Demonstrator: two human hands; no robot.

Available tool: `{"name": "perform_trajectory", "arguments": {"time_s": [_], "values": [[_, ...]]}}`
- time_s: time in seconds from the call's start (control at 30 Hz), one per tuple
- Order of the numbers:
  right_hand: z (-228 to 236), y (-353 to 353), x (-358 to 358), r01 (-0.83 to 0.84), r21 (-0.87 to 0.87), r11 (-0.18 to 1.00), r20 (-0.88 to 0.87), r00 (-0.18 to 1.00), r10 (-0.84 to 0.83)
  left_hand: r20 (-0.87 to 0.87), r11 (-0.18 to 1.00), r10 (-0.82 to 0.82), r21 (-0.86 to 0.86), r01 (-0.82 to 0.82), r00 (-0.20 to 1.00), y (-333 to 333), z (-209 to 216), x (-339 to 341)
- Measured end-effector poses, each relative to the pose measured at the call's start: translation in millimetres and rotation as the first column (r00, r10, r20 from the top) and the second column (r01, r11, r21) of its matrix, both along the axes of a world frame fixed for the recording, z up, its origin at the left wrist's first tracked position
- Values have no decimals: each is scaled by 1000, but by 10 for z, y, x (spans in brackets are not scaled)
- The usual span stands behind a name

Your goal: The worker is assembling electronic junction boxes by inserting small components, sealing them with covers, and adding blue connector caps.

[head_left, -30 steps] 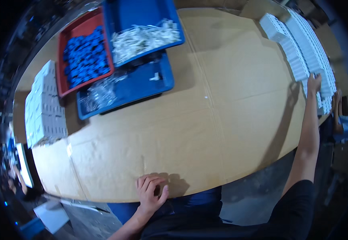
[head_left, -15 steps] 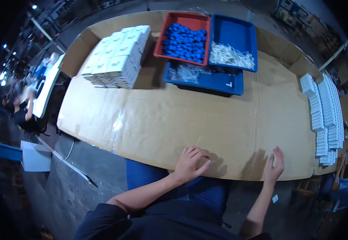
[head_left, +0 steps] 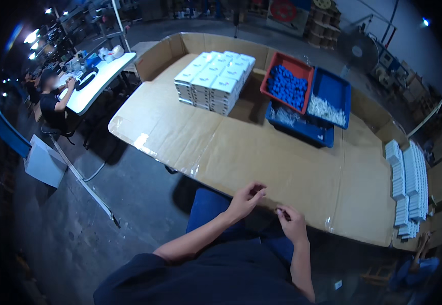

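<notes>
My left hand [head_left: 248,200] hovers over the near edge of the cardboard-covered table [head_left: 277,157], fingers loosely curved and thumb apart, with nothing seen in it. Close by on its right is my right hand [head_left: 293,224], its fingertips and thumb drawn together at the table edge. Whether a small thing is pinched there cannot be made out. Both hands are well short of the trays. Farther back, a red tray [head_left: 293,62] holds many blue pieces [head_left: 286,89], and a blue tray [head_left: 333,84] beside it holds thin white pieces [head_left: 326,110].
A lower blue tray [head_left: 310,134] with clear plastic bags sits under these two. White boxes [head_left: 213,81] are stacked at the back left. Rows of small white boxes [head_left: 413,178] line the right edge. A person [head_left: 53,107] sits at a white table [head_left: 99,84] on the left.
My view has swung left, so the table and trays appear farther right. My right hand has come in from the right toward my left hand, and its fingers have closed together.
</notes>
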State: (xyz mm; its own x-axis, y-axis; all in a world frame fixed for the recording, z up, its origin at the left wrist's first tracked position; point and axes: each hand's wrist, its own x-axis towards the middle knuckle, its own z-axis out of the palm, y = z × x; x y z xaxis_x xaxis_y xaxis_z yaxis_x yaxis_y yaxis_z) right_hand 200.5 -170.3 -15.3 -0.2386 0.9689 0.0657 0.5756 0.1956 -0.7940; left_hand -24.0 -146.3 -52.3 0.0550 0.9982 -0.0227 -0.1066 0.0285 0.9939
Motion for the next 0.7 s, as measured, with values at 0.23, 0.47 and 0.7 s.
{"name": "perform_trajectory", "arguments": {"time_s": [0.23, 0.47, 0.7], "values": [[190, 365, -221, -33, -63, 997, 20, 999, 35, 225, 982, 175, -109, -154, 959, -518, -172, -1136], [792, 1646, -619, -225, 274, 935, 213, 962, 169, -6, 823, 563, 99, -560, 826, -223, -265, -1847], [1357, 3275, -1386, -310, 277, 910, 204, 944, 260, -322, 690, 724, 373, -621, 610, 554, -166, -2167]]}}
